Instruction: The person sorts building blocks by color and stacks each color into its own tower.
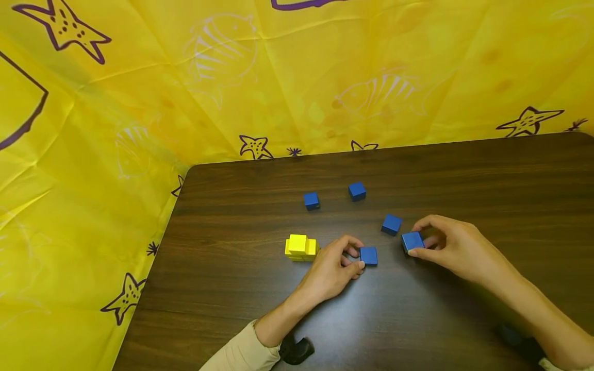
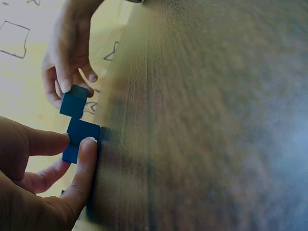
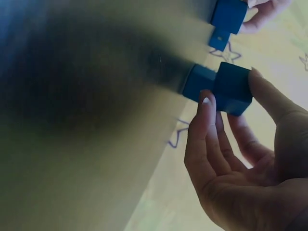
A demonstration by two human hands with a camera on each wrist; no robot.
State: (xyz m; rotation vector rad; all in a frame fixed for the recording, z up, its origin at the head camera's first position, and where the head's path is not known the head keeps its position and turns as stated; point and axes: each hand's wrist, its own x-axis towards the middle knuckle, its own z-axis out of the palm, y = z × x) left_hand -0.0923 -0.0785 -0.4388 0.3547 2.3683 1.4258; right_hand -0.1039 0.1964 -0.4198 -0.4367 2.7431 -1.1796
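Observation:
My left hand (image 1: 330, 270) pinches a blue cube (image 1: 368, 256) between thumb and fingers. In the left wrist view this cube (image 2: 83, 137) sits against the tabletop. To its right, my right hand (image 1: 459, 251) pinches another blue cube (image 1: 412, 241). The right wrist view shows thumb and fingertips on opposite sides of that cube (image 3: 233, 89), which looks raised off the table. A third blue cube (image 1: 392, 224) lies just beyond the right hand's cube, with a narrow gap between them in the head view.
Two more blue cubes (image 1: 311, 201) stand farther back on the dark wooden table (image 1: 223, 299). Left of my left hand is a small stack of yellow blocks (image 1: 298, 243). A yellow printed cloth (image 1: 297, 77) hangs behind the table and along its left side.

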